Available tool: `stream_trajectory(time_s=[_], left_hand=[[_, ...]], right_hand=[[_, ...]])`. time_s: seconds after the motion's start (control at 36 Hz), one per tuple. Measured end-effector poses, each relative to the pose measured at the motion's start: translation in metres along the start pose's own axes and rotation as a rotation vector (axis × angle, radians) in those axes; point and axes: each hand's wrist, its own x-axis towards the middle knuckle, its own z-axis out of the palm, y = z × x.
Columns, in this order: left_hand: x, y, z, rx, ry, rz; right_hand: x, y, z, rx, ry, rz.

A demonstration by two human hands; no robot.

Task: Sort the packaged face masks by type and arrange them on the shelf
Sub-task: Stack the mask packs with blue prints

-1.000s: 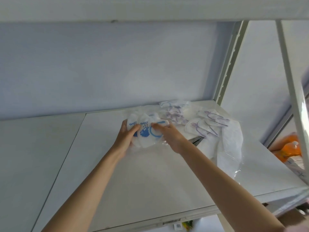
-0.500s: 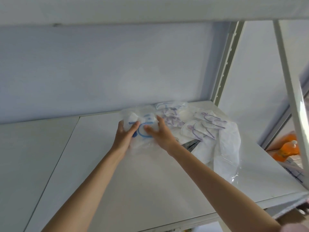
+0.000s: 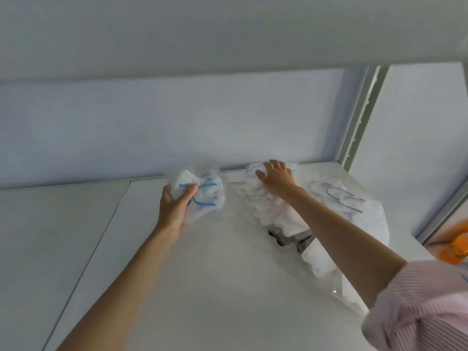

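A blue-printed mask pack point(image 3: 200, 191) is gripped at centre frame by the left hand point(image 3: 176, 206), thumb curled over its front. The right hand point(image 3: 276, 179), fingers spread and nearly straight, is laid flat on the purple-printed packs point(image 3: 260, 196) right of centre on the shelf point(image 3: 202, 274).

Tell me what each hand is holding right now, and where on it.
Left hand grips the blue-strapped mask packet at its near left edge. Right hand holds nothing, resting flat on other packets.
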Motion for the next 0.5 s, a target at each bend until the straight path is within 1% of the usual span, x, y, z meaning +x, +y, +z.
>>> stream_trajectory(time_s=[0.08, 0.17, 0.22, 0.31, 0.33, 0.39, 0.42, 0.44, 0.5], left_hand=[[0.006, 0.000, -0.007, 0.021, -0.007, -0.002], [0.010, 0.001, -0.011, 0.028, -0.019, -0.002], [0.014, 0.001, -0.013, 0.015, -0.028, -0.014], [0.017, 0.001, -0.012, 0.007, -0.039, -0.031], [0.017, 0.001, -0.011, 0.007, -0.044, -0.029], [0.015, 0.001, -0.007, 0.005, -0.055, -0.021], [0.015, 0.001, -0.005, 0.010, -0.058, -0.019], [0.015, 0.001, -0.004, 0.014, -0.065, -0.016], [0.014, 0.000, -0.001, 0.016, -0.082, -0.018]], right_hand=[[0.015, 0.016, 0.007, -0.084, -0.125, 0.000], [0.015, 0.024, 0.010, -0.258, -0.254, -0.120], [0.011, 0.027, 0.006, -0.433, -0.235, -0.297], [-0.004, 0.033, 0.002, -0.505, -0.106, -0.622], [-0.007, 0.040, 0.003, -0.468, -0.077, -0.681], [-0.017, 0.053, 0.005, -0.311, -0.077, -0.685], [-0.027, 0.054, 0.001, -0.189, -0.105, -0.642], [-0.036, 0.055, -0.003, -0.090, -0.065, -0.607], [-0.051, 0.059, -0.009, 0.097, -0.102, -0.448]])
